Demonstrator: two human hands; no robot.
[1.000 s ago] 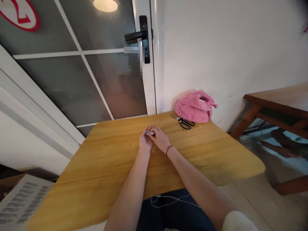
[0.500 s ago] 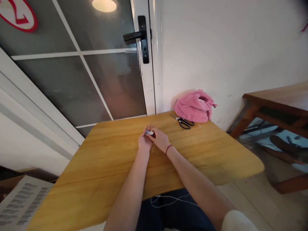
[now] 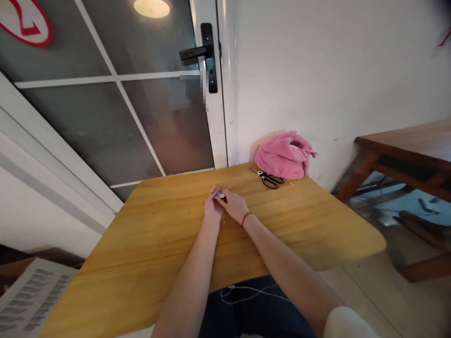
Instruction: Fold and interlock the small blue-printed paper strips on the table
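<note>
Over the wooden table (image 3: 158,234), my two hands meet around a small striped item (image 3: 220,195), white with dark bands; its kind is too small to make out. My left hand (image 3: 213,208) lies under and beside it, fingers curled against it. From the right, my right hand (image 3: 235,203), with a red cord at the wrist, pinches the item's near side. Fingers cover much of it. Beyond my right hand lie black-handled scissors (image 3: 269,179), blades pointing left.
A pink plush cloth bundle (image 3: 282,157) rests at the table's back edge against the wall. The glazed door (image 3: 169,117) stands behind the table. At right is another wooden table (image 3: 416,145); a printed cardboard box (image 3: 38,291) is at lower left. A white cable (image 3: 246,290) crosses my lap.
The striped item has turned slightly between my fingers, and my left hand has shifted a little to the right. The scissors and pink bundle stay put.
</note>
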